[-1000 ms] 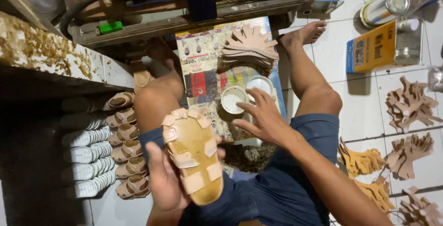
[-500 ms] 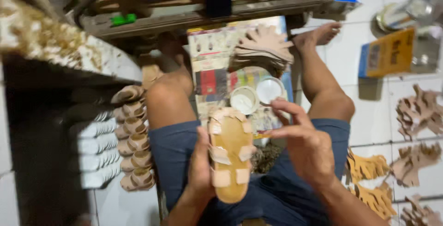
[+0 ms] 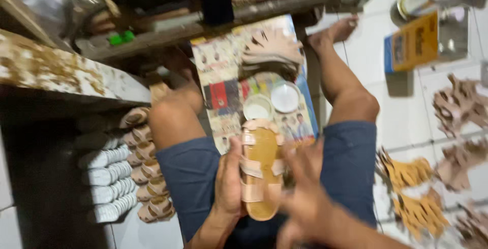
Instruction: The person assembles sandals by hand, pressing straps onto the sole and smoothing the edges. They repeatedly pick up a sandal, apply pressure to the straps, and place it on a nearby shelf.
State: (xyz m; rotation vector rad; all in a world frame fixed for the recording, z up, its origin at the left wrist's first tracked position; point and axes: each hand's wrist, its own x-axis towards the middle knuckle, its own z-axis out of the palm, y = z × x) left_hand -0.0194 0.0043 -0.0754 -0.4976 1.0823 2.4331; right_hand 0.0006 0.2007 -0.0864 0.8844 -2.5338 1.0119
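Since half a second ago the right hand has dropped from the sandal's toe end to its right edge and is motion-blurred, so I cannot tell whether its grip is closed. The left hand holds the tan strapped sandal in a closed grip along its left side, sole up, over the lap between the knees. At 12 o'clock from the sandal, two small round white tubs sit on a printed sheet. At 9 o'clock, finished sandals stand stacked beside white soles. At 3 o'clock, cut strap pieces lie on the tiled floor.
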